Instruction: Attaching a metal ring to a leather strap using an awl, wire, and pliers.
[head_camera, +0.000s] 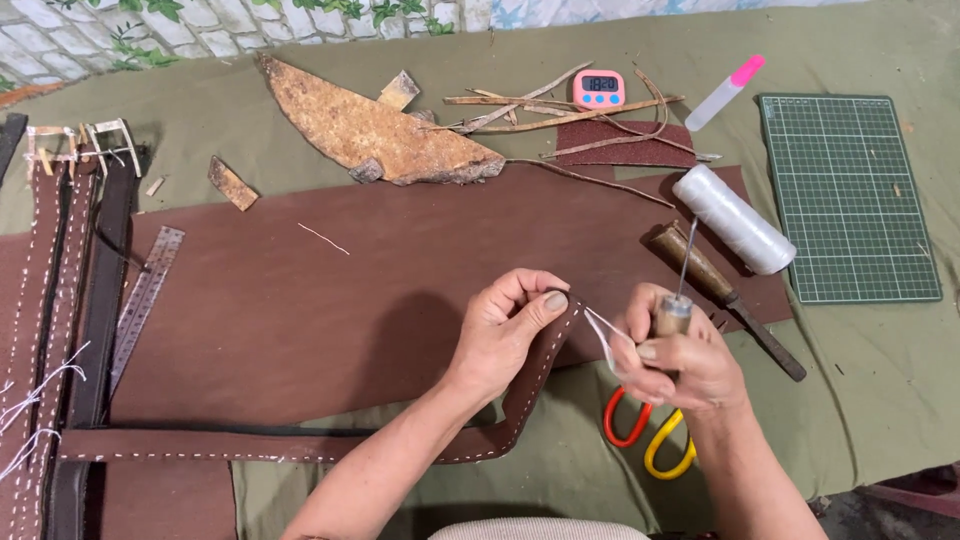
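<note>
The left hand is pinching a matt brown leather strap edged with white stitching, while the right hand is gripping a wooden-handled awl whose thin metal shaft is glinting. Both are working over a large, smooth, matt brown leather sheet lying on dull olive cloth. At two o'clock a glossy white thread spool is shining, and at ten o'clock a scuffed metal ruler is lying beside a rough, rusty-looking tan hide scrap.

- A green cutting mat lies at the right.
- A pink timer sits among bark strips.
- A steel ruler rests on brown leather sheet.
- Red-and-yellow scissors lie near the tabletop's front edge.
</note>
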